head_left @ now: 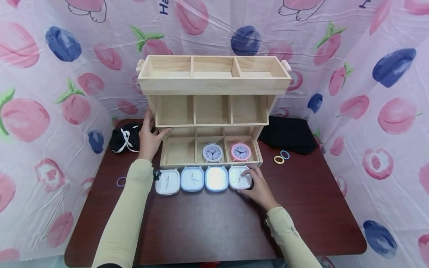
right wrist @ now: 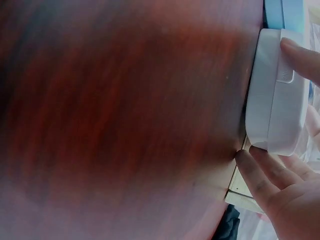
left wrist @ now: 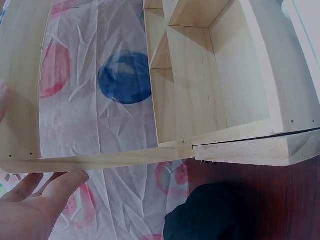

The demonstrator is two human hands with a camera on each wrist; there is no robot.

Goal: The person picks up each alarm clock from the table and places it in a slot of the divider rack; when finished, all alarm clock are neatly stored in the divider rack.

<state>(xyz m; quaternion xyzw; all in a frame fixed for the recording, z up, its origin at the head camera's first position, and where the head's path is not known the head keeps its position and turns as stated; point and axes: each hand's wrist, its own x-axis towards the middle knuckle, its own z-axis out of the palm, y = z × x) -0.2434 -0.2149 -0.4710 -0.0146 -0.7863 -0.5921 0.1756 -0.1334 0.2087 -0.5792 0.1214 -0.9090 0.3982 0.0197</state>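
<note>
A person's right hand pinches the rightmost white clock between thumb and fingers, while the left hand grips the left side of a three-tier wooden shelf toward the worktop's far edge. The clock sits at the end of a row along the shelf's front edge, beside a glare-lit blue clock, a second blue clock and another white clock. In the bottom tier, a pale round clock occupies the middle compartment, a pink round clock the right. A black bundle lies by the worktop's far left corner, black cloth by the far right, with yellow and blue rings just before it.
</note>
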